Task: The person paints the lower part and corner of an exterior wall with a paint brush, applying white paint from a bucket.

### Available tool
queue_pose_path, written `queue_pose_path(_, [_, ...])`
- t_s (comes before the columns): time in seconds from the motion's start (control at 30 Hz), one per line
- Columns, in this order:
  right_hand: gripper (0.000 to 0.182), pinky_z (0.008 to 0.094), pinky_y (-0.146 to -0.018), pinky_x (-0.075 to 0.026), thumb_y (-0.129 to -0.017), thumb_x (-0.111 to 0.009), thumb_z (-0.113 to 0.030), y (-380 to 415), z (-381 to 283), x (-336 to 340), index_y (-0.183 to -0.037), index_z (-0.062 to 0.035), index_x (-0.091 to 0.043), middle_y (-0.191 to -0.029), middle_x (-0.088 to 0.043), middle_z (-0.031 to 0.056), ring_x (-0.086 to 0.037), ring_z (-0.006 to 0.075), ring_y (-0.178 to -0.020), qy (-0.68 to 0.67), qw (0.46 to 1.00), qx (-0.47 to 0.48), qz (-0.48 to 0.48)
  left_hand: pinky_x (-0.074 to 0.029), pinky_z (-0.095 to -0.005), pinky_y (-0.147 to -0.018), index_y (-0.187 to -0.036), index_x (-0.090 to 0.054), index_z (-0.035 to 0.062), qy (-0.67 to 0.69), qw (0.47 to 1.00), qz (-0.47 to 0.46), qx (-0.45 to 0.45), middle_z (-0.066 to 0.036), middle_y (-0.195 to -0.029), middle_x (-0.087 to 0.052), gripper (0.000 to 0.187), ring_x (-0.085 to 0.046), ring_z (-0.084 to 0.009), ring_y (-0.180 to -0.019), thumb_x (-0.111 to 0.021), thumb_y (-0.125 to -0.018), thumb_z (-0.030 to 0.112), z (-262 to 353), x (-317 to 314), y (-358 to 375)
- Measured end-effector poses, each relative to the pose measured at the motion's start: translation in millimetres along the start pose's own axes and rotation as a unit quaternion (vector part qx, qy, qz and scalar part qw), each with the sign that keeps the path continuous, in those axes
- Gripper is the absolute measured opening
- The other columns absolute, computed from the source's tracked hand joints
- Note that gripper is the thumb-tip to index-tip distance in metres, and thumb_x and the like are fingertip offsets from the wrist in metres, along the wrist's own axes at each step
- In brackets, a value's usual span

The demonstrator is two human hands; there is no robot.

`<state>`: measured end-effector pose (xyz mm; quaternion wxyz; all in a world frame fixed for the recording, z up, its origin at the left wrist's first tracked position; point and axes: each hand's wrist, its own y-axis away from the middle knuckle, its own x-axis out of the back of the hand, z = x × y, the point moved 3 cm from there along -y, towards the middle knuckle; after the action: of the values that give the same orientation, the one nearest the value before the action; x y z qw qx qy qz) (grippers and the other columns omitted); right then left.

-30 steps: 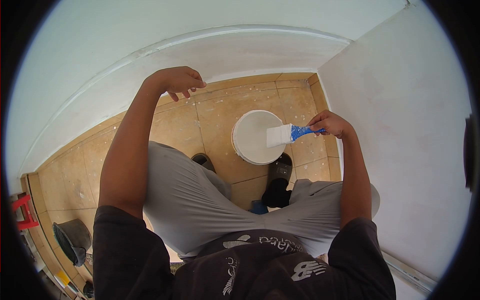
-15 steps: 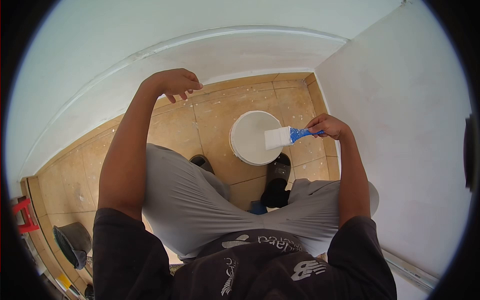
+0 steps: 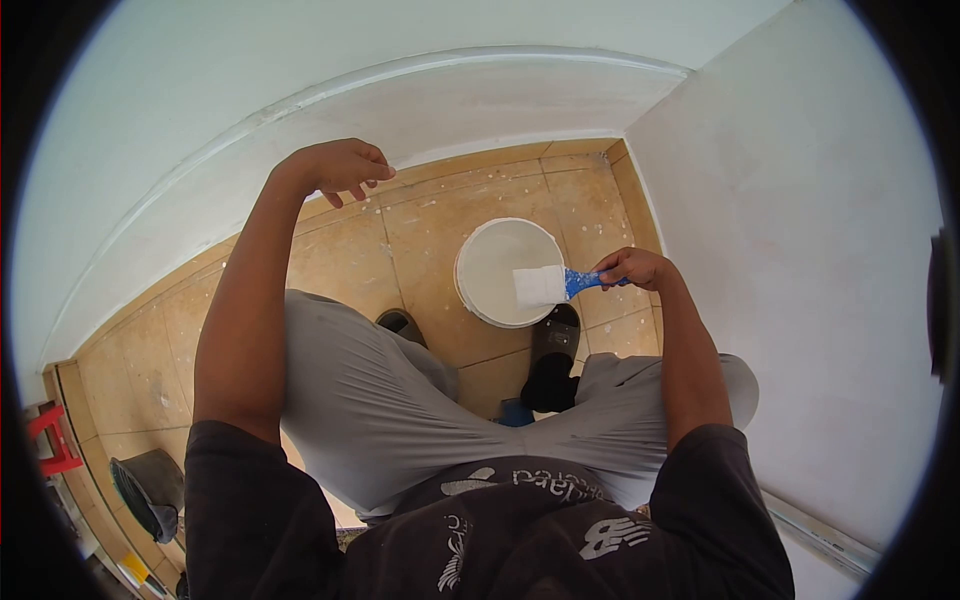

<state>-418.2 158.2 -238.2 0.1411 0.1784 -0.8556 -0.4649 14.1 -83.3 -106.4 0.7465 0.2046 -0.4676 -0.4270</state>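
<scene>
Head view: our right hand (image 3: 632,268) grips the blue-handled, white-coated paintbrush (image 3: 541,286) over the round white bucket (image 3: 461,284); our left hand (image 3: 345,170) hangs empty, loosely curled. Swung aside, the brush could spatter tan floor tiles (image 3: 345,255).

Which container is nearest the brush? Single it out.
The white bucket, whose rim the paintbrush overlaps in view; the dark container sits well away, at the picture's lower left.

1 brush (image 3: 578,283), blue hdl, in R hand (image 3: 632,268); wht bristles (image 3: 540,286) over wht bucket (image 3: 461,288); L hand (image 3: 345,168) loosely bent.
</scene>
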Motion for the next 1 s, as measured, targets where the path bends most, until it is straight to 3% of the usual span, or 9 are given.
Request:
queue_pose_path(0.33, [0.028,0.0274,-0.080,-0.044,-0.081,-0.068,-0.009,-13,0,-4,-0.107,-0.0030,-0.072,-0.090,-0.071,0.0031,-0.061,0.0129,-0.085,0.132,0.990,-0.023,0.039,-0.057,-0.0376,-0.079,-0.123,-0.059,0.0095,-0.002,1.000,-0.001,-0.003,-0.006,-0.112,-0.065,0.046,-0.065,-0.0186,-0.098,-0.057,-0.094,0.045,0,-1,-3])
queue_pose_path(0.63, [0.034,0.0271,-0.076,-0.044,-0.077,-0.069,-0.013,-18,11,-6,-0.108,0.0009,-0.070,-0.087,-0.068,0.0076,-0.060,0.0150,-0.080,0.001,0.999,-0.034,0.030,-0.057,-0.0378,-0.080,-0.123,-0.059,0.0097,-0.007,1.000,0.001,-0.001,-0.006,-0.111,-0.065,0.047,-0.065,-0.0189,-0.100,-0.057,-0.094,0.046,2,0,0])
queue_pose_path(1.0, [0.034,0.0270,-0.077,-0.045,-0.076,-0.071,-0.012,-23,13,-5,-0.106,0.0048,-0.069,-0.088,-0.069,0.0099,-0.062,0.0169,-0.082,-0.052,0.998,-0.009,0.021,-0.058,-0.0405,-0.083,-0.120,-0.061,0.0111,-0.006,1.000,-0.004,0.002,-0.006,-0.112,-0.061,0.045,-0.064,-0.0205,-0.102,-0.056,-0.093,0.046,3,1,2])
